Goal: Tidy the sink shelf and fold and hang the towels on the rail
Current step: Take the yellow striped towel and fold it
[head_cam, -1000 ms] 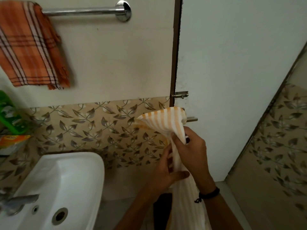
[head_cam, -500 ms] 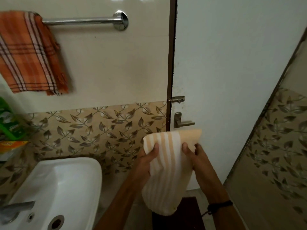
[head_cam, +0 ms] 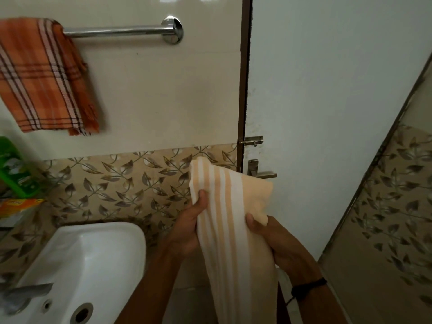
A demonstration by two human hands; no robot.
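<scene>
Towels are two in view. One orange checked towel (head_cam: 39, 76) hangs over the left end of the single chrome rail (head_cam: 117, 32) on the wall. One cream towel with pale orange stripes (head_cam: 233, 230) is held up in front of the door, below the rail and to the right of the sink (head_cam: 93, 253); its lower part hangs down out of view. Both hands pinch it: the left hand (head_cam: 187, 228) has the thumb on the front of the left edge, and the right hand (head_cam: 278, 244) has the thumb on the front of the right edge, with the fingers behind the cloth. A dark band (head_cam: 306, 287) is on the right wrist. At the left edge stand one green bottle (head_cam: 14, 169) and one orange packet (head_cam: 16, 206).
</scene>
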